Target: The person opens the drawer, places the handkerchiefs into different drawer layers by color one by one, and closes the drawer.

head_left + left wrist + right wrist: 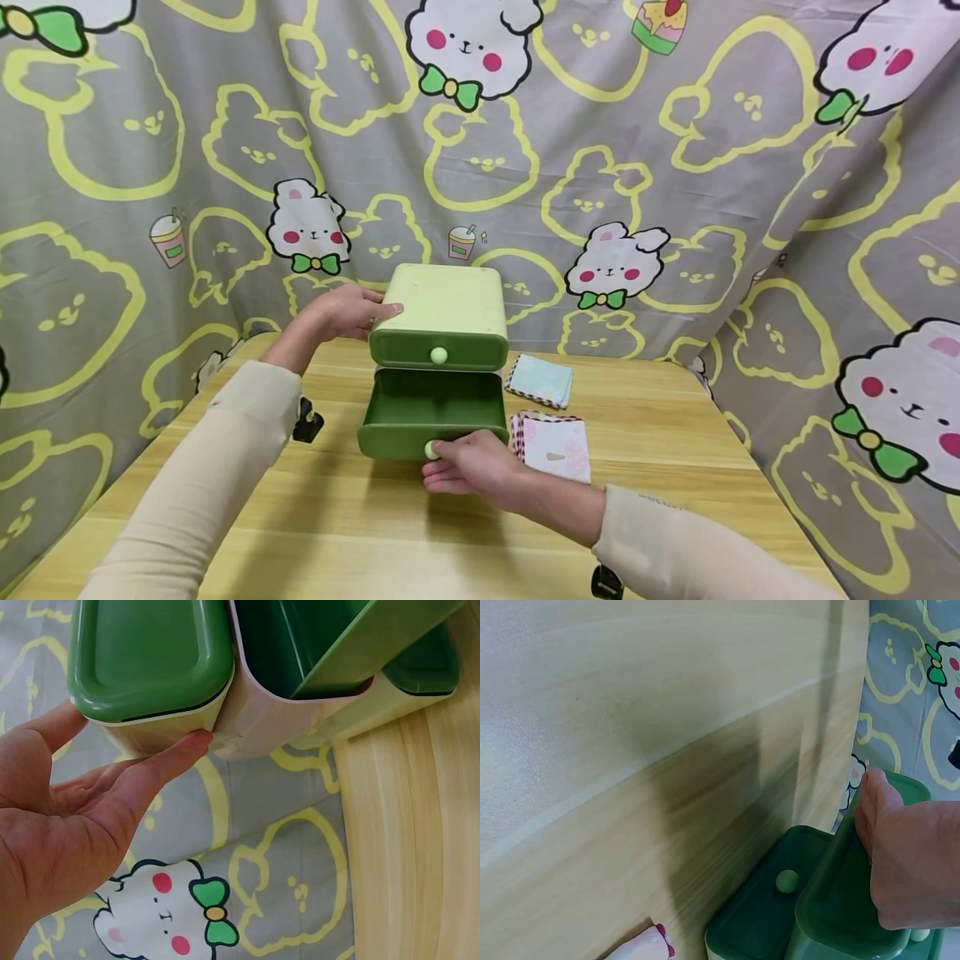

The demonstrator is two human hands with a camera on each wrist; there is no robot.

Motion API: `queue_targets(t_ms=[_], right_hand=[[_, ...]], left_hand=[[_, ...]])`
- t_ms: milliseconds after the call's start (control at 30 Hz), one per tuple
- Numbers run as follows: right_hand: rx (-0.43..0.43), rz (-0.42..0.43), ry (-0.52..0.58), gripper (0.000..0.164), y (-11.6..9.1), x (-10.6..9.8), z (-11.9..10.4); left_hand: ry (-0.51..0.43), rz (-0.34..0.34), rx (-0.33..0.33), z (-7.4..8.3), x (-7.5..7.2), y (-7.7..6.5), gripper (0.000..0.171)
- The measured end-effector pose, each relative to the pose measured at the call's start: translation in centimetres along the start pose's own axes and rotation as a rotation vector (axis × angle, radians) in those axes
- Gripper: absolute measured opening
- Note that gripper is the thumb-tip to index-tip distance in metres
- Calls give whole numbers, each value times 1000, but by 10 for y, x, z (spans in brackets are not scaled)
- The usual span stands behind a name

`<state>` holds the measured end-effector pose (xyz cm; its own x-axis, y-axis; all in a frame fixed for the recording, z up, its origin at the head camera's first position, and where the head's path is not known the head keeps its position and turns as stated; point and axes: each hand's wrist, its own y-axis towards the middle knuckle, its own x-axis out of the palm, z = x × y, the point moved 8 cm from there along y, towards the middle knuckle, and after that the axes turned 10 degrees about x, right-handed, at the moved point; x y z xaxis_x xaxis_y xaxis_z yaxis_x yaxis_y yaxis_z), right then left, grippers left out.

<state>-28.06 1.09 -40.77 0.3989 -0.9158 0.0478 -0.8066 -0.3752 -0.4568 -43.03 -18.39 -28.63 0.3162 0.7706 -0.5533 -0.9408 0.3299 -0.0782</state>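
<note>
In the head view a small drawer cabinet (442,300) with a pale yellow top and green fronts stands on the table. Its middle drawer (438,400) is pulled out, and no contents show in it. My right hand (480,467) pinches that drawer's round knob (431,450) with the thumb; the fingers extend beneath. At the cabinet's upper left, my left hand (348,312) rests its thumb on the top. The left wrist view shows the left hand's fingers (161,769) fairly straight against the side of the top tier. The top drawer (405,350) is closed.
Right of the cabinet lie a folded light blue cloth (540,380) and a folded pink-and-white cloth (557,447) with checked edges. A patterned grey curtain (697,208) surrounds the wooden table (660,467) at the back and sides. Below the open drawer, the bottom drawer (761,915) is closed.
</note>
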Motion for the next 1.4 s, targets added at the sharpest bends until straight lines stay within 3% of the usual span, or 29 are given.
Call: queue_targets(t_ms=[633, 800, 1133, 1267, 1400], right_hand=[[34, 21, -4, 30, 1, 1, 18], [61, -46, -58, 31, -3, 1, 13], [105, -308, -355, 36, -20, -16, -20], [75, -328, -385, 37, -23, -32, -44], [46, -265, -360, 40, -20, -60, -67]], left_hand=[[15, -7, -14, 0, -1, 0, 68], [16, -12, -13, 1, -1, -1, 68], [16, -8, -18, -1, 0, -1, 68], [21, -8, -13, -1, -1, -1, 69], [23, -9, -4, 1, 0, -1, 69]])
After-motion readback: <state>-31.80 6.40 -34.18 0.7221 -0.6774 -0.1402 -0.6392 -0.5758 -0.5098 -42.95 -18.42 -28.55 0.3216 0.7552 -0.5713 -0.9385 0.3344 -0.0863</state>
